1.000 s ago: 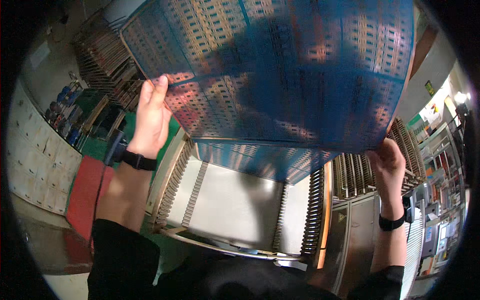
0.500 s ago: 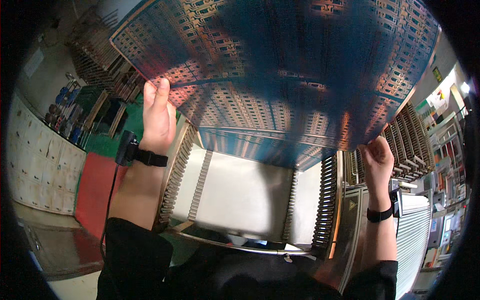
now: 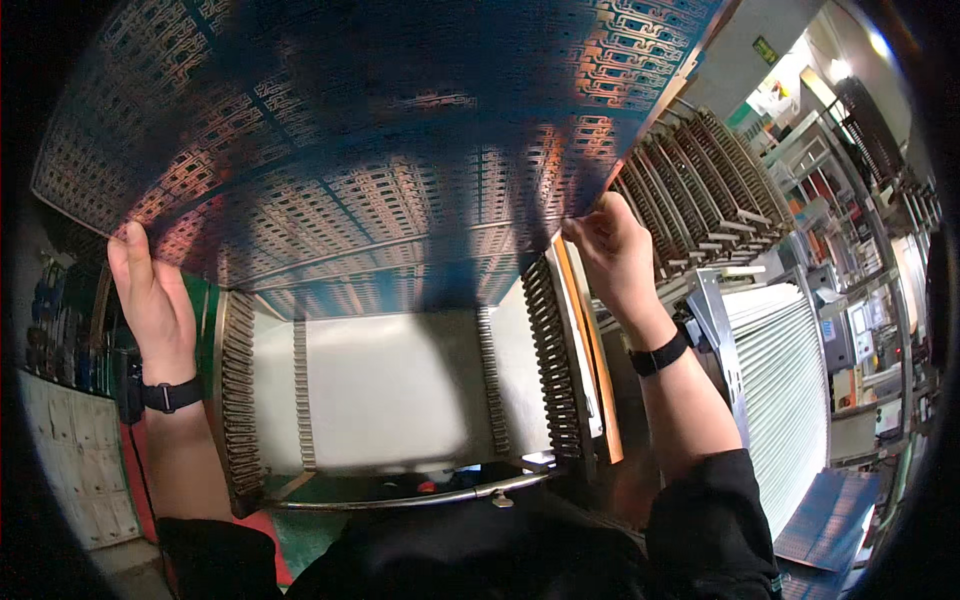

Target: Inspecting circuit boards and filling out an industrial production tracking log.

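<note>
A large blue circuit board panel (image 3: 330, 110) with copper-coloured patterns is held up and tilted between both hands. My left hand (image 3: 152, 290) is closed on its left edge, the thumb against the patterned face. At the lower right corner, my right hand (image 3: 612, 255) pinches the panel. Below stands a rack with ridged, slotted side rails (image 3: 240, 400) and a pale flat surface (image 3: 380, 390) between them. Another patterned panel (image 3: 380, 293) shows under the held panel's lower edge, at the rack's far side; its upper part is hidden.
Several slotted racks (image 3: 700, 190) stand at the right. Nearer is a rack of white slats (image 3: 775, 385), with a blue panel (image 3: 828, 520) by its lower end. A metal bar (image 3: 400, 502) crosses the rack's front. Pale lockers (image 3: 80, 450) are at the left.
The view has turned to the right, so the panel, both hands and the rack appear farther left. The blue panel at the lower right has come into view. Both hands keep their grip.
</note>
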Motion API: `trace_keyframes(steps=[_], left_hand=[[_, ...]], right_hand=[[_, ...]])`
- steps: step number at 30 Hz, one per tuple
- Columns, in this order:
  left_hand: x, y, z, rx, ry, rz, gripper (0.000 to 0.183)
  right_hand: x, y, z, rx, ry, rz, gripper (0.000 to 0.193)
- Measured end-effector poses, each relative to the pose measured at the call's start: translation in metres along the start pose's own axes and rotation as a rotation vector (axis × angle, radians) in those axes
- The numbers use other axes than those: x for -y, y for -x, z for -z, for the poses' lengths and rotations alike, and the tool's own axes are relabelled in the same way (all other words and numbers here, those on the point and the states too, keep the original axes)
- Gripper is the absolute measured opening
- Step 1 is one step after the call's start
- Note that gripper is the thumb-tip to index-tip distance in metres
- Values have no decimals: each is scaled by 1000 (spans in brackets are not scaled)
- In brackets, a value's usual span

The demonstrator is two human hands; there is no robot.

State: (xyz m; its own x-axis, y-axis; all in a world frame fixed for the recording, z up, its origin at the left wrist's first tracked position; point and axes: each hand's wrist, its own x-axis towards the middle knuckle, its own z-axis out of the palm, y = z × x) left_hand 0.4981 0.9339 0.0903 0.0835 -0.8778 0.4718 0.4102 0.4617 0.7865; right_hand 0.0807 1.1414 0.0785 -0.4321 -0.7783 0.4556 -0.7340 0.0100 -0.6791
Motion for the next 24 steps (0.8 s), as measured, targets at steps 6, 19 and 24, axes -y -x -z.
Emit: trace_keyframes(steps=[6,19,24], left_hand=[[6,0,5,1,-62,72,21],[3,2,-13,95,29,30,24],[-17,-11,-26,109,92,14,25]], right_hand=[[-19,9,-3,46,-26,-53,23],[-31,14,0,-122,-69,21,25],[10,3,40,-7,-355,-68,20]])
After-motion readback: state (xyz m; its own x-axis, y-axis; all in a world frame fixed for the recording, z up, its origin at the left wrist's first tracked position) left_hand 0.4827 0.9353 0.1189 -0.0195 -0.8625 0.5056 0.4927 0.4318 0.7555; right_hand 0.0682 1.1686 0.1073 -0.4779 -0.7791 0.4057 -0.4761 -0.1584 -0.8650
